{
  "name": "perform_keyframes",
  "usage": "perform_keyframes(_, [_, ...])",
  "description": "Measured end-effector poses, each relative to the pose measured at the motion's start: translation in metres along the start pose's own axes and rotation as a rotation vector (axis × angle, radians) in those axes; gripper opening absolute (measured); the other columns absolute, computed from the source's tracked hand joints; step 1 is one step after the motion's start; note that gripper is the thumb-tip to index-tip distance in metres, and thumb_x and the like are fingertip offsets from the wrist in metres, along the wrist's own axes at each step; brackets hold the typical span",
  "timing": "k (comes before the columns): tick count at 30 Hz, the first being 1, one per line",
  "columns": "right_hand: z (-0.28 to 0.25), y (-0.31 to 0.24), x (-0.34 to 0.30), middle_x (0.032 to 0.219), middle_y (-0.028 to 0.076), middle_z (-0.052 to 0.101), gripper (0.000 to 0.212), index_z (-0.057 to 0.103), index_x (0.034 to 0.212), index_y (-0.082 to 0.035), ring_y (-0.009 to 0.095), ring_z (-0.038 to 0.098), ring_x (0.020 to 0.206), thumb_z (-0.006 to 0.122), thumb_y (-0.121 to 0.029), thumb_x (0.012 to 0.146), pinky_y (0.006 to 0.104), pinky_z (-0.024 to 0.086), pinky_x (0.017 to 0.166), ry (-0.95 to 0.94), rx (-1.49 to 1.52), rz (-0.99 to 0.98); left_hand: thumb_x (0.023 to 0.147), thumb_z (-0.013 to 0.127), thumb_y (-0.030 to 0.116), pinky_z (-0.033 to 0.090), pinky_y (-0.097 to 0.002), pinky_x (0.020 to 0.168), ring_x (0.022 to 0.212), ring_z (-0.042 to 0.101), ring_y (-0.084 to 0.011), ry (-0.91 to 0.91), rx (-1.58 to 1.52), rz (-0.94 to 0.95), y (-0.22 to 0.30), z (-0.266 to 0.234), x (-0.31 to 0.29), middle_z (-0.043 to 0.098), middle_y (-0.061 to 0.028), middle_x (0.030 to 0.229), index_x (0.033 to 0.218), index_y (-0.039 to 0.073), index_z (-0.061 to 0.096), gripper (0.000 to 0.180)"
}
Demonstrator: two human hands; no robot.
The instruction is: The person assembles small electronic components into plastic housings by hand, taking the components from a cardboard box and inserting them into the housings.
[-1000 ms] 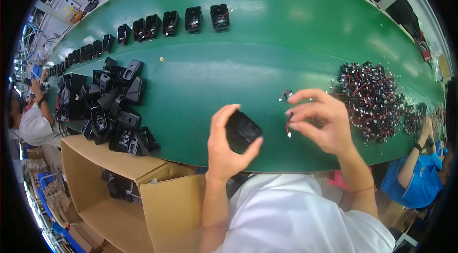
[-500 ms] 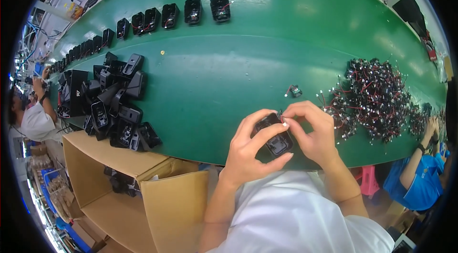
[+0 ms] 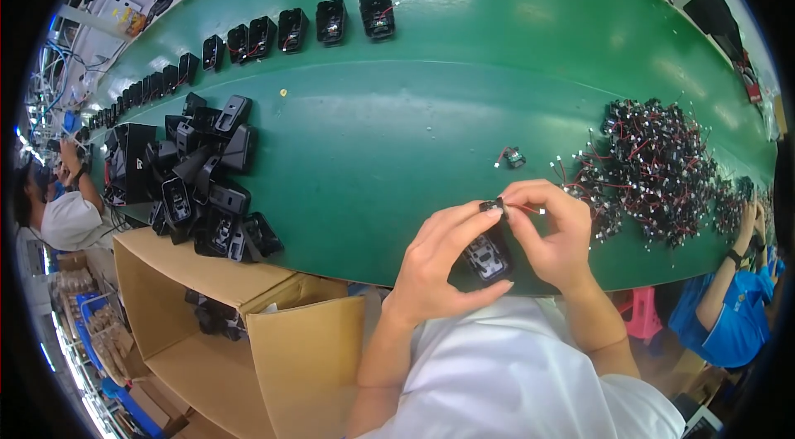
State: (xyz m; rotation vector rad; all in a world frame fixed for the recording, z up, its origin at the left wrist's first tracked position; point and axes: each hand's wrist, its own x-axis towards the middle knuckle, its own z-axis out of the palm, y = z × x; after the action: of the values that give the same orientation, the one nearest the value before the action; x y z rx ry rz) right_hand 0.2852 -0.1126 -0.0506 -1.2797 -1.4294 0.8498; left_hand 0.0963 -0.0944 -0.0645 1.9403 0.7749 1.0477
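Just beyond my body at the near table edge, my left hand (image 3: 439, 261) is curled round a black plastic housing (image 3: 487, 258), thumb at its near end. The housing's open side faces up and shows moulded details inside. At its far end, a small dark circuit board (image 3: 494, 206) sits between the fingertips of both hands. My right hand (image 3: 553, 224) pinches it, and its red wire with a white plug sticks out to the right past the fingers. Part of the board is hidden by fingertips. A loose circuit board (image 3: 515, 158) with a red wire lies just beyond.
A heap of wired circuit boards (image 3: 658, 170) covers the right side. Black housings (image 3: 211, 161) are piled at left, above an open cardboard box (image 3: 306, 348). A row of fitted housings (image 3: 331, 22) runs along the far left. Co-workers sit at both ends, one in a blue shirt (image 3: 725, 315).
The circuit board has come into sight between my fingertips, its red wire now pointing right. My right fingers have shifted slightly right. The housing sits more upright in the picture under my left hand.
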Motion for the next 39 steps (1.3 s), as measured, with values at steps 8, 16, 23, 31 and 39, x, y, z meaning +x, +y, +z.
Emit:
perform_keyframes(8, [-0.005, 0.007, -0.003, 0.101, 0.009, 0.068, 0.019, 0.061, 0.103, 0.000, 0.013, 0.064, 0.090, 0.070, 0.004, 0.086, 0.0250, 0.052, 0.076, -0.007, 0.692, 0.486, 0.060, 0.090, 0.019, 0.050, -0.0429, 0.095, 0.111, 0.062, -0.0348, -0.005, 0.140, 0.100, -0.005, 0.002, -0.002, 0.063, -0.0146, 0.127, 0.128, 0.008, 0.060, 0.075])
perform_keyframes(16, [-0.009, -0.004, -0.003, 0.090, 0.009, 0.070, 0.023, 0.064, 0.097, -0.002, 0.017, 0.066, 0.082, 0.077, 0.004, 0.079, 0.0268, 0.053, 0.073, 0.025, 0.291, 0.043, 0.057, 0.098, 0.019, 0.052, -0.0405, 0.096, 0.112, 0.064, -0.0280, 0.027, -0.318, -0.130, -0.012, -0.004, -0.013, 0.062, -0.0225, 0.121, 0.134, -0.002, 0.043, 0.096])
perform_keyframes(23, [-0.010, -0.030, -0.001, 0.086, 0.005, 0.072, 0.026, 0.071, 0.083, -0.004, 0.022, 0.065, 0.072, 0.082, 0.006, 0.062, 0.0302, 0.056, 0.060, -0.210, -0.139, -0.483, 0.049, 0.099, 0.044, 0.053, -0.0399, 0.095, 0.111, 0.065, -0.0291, -0.056, -0.574, -0.183, -0.024, -0.003, -0.018, 0.065, -0.0217, 0.118, 0.134, -0.006, 0.043, 0.113])
perform_keyframes(31, [-0.016, -0.035, 0.005, 0.089, 0.006, 0.072, 0.026, 0.070, 0.086, -0.003, 0.025, 0.066, 0.077, 0.079, 0.005, 0.063, 0.0327, 0.057, 0.063, -0.402, -0.186, -0.452, 0.051, 0.099, 0.037, 0.053, -0.0335, 0.085, 0.105, 0.065, -0.0221, -0.110, -0.445, -0.162, -0.018, -0.009, -0.007, 0.067, -0.0134, 0.118, 0.131, 0.001, 0.055, 0.098])
perform_keyframes(39, [-0.026, -0.035, 0.009, 0.119, 0.016, 0.065, 0.032, 0.072, 0.097, -0.004, 0.029, 0.064, 0.106, 0.083, -0.011, 0.067, 0.0412, 0.052, 0.091, -0.329, -0.004, -0.105, 0.052, 0.097, 0.040, 0.053, -0.0382, 0.088, 0.100, 0.063, -0.0260, 0.030, -0.162, -0.047, -0.008, -0.015, 0.007, 0.058, -0.0165, 0.129, 0.130, -0.001, 0.060, 0.095])
